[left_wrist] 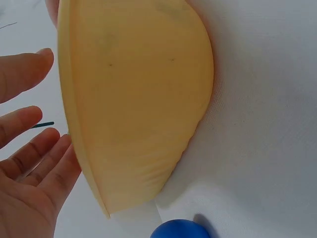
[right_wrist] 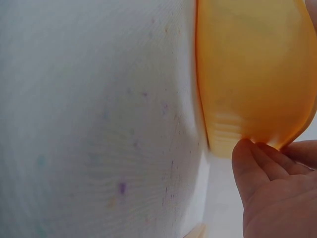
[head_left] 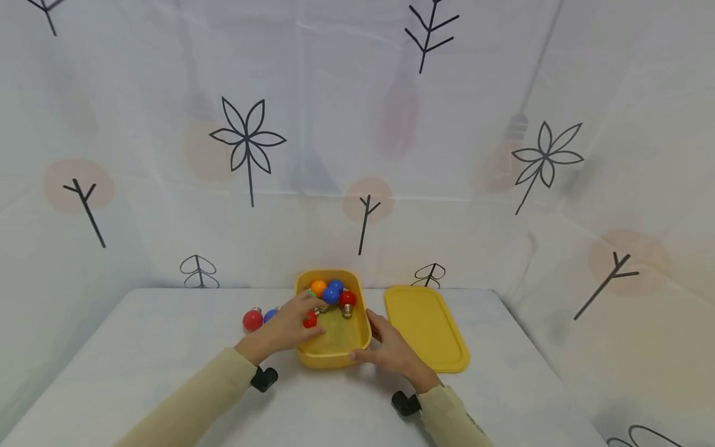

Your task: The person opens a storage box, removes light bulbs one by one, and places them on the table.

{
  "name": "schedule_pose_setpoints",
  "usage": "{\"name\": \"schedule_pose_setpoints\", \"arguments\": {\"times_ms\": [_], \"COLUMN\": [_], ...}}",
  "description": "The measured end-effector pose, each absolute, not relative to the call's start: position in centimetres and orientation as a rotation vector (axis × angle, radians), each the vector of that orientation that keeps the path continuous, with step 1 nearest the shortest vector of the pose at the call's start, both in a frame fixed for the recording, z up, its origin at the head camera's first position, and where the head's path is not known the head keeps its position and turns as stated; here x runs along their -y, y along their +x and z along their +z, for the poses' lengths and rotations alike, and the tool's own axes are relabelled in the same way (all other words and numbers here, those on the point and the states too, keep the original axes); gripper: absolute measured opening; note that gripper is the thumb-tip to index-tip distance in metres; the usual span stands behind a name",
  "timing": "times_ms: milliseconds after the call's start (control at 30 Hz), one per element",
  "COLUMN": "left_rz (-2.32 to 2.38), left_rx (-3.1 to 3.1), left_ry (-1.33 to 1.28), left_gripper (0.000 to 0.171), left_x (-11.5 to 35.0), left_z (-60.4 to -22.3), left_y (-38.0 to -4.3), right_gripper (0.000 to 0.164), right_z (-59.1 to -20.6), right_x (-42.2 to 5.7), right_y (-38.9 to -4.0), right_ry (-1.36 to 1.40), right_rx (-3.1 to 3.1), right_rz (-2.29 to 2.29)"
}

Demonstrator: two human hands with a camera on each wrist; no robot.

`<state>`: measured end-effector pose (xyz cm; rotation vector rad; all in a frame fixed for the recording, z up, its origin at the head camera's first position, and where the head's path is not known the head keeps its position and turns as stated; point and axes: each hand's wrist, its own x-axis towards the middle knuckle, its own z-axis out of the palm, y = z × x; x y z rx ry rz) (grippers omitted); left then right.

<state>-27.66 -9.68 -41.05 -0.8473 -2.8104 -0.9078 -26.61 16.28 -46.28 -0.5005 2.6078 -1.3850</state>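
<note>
A yellow plastic box (head_left: pixel 334 361) holds several small colored light bulbs, including orange, blue and red ones. Over its left side reaches my left hand (head_left: pixel 287 323), fingers spread and apart; a red bulb (head_left: pixel 310 320) shows beside them inside the box. In the left wrist view, nothing is visible between the left fingers, near the box's rim. Against the box's right side rests my right hand (head_left: pixel 391 349), its thumb at the near corner. The right wrist view shows straight fingers (right_wrist: pixel 247 171) touching the outer wall.
A yellow lid (head_left: pixel 427 329) lies flat on the white table (head_left: pixel 491 397), right of the box. Left of the box lie a red bulb (head_left: pixel 252 320) and a blue bulb (head_left: pixel 270 315), the latter partly behind my left hand. A patterned cloth hangs behind the table.
</note>
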Motion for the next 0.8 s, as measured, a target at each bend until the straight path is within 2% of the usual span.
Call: {"name": "schedule_pose_setpoints", "arguments": {"times_ms": [800], "left_rz": [-0.762], "left_rx": [2.931], "left_ry": [-0.841], "left_gripper": [0.049], "left_x": [9.1], "left_z": [-42.0], "left_y": [-29.1], "right_gripper": [0.103], "right_z": [-46.1], "right_x": [-16.3], "right_y": [-26.6], "right_ry": [-0.513], "right_rx": [-2.602], "right_rz": [-1.386]}}
